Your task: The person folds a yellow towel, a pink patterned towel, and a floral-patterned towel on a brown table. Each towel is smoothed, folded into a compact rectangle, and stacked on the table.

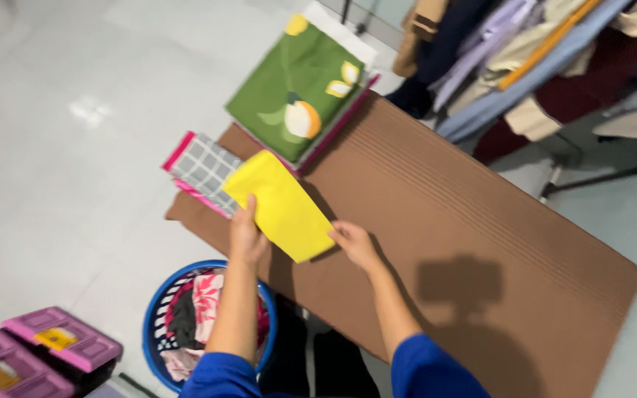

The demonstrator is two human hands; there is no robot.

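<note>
A folded yellow cloth [282, 205] is held just above the brown cardboard-covered table [466, 221]. My left hand [245, 234] grips its near left edge with the thumb on top. My right hand [354, 243] pinches its near right corner. The far end of the yellow cloth overlaps a folded grey checked cloth with pink edges [202, 169] at the table's left end. Behind it lies a stack of folded cloths topped by a green one with a fruit print [296, 88].
A blue laundry basket [158, 324] with mixed clothes stands on the floor under my left arm. Purple plastic crates [46, 346] sit at the bottom left. A rail of hanging clothes [525, 59] crowds the far right. The floor is pale tile.
</note>
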